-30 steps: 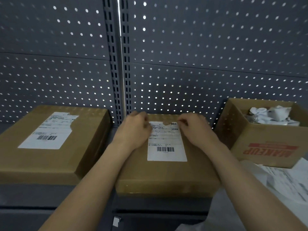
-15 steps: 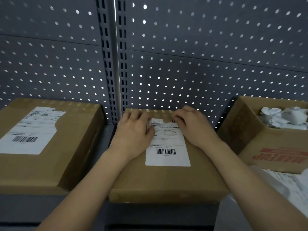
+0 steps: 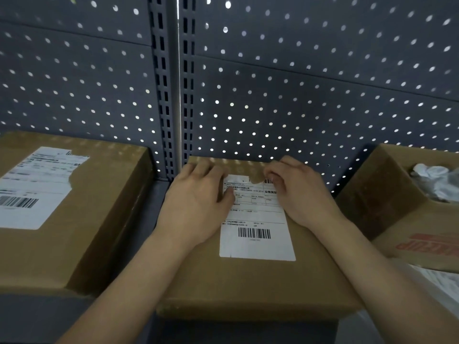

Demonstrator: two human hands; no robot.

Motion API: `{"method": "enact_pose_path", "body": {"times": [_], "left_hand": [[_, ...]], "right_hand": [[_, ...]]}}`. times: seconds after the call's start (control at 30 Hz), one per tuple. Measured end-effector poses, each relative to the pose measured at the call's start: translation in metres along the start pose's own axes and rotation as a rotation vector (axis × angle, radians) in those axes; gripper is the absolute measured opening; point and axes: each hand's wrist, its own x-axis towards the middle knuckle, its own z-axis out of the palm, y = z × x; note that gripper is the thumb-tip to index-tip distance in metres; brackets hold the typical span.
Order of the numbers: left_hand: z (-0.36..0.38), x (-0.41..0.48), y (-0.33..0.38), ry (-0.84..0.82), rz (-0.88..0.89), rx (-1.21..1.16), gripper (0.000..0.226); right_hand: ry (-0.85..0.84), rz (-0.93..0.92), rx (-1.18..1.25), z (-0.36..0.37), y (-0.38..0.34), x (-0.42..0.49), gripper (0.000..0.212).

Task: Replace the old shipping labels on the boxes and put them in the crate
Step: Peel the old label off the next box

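- Left cardboard box (image 3: 99,244), shelf's (image 3: 34,319) left edge: torn white sticker (image 3: 34,189).
- Left hand (image 3: 196,204): flat, fingers straight, pressing middle box (image 3: 248,286).
- Right hand (image 3: 303,192): fingers curled, pinching ragged top edge of shipping label (image 3: 255,219).
- Open carton (image 3: 397,194), right edge: crumpled paper (image 3: 437,182).

Only the two arms of the person are in view. The left hand (image 3: 196,207) and the right hand (image 3: 301,194) are bare from fingertips to wrist. The left forearm (image 3: 129,289) and the right forearm (image 3: 387,281) are bare too, along all the length that shows, and look slim and smooth. Perhaps a sleeve begins higher up, but the lower edge of the view hides that part.
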Motion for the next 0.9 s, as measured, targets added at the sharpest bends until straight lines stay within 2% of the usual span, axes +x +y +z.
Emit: {"method": "enact_pose_path", "body": {"times": [0.57, 0.77, 0.9], "left_hand": [[-0.0005, -0.0008, 0.0008, 0.012, 0.009, 0.008, 0.034], [0.0, 0.0, 0.0, 0.004, 0.004, -0.004, 0.034], [0.0002, 0.0003, -0.0005, -0.001, 0.0, -0.01, 0.035]], "right_hand": [[-0.038, 0.016, -0.014, 0.0028, -0.0009, -0.0005, 0.024], [-0.02, 0.025, 0.025, 0.005, 0.0005, -0.0005, 0.017], [-0.063, 0.02, -0.024, 0.007, 0.0009, 0.0009, 0.025]]}}
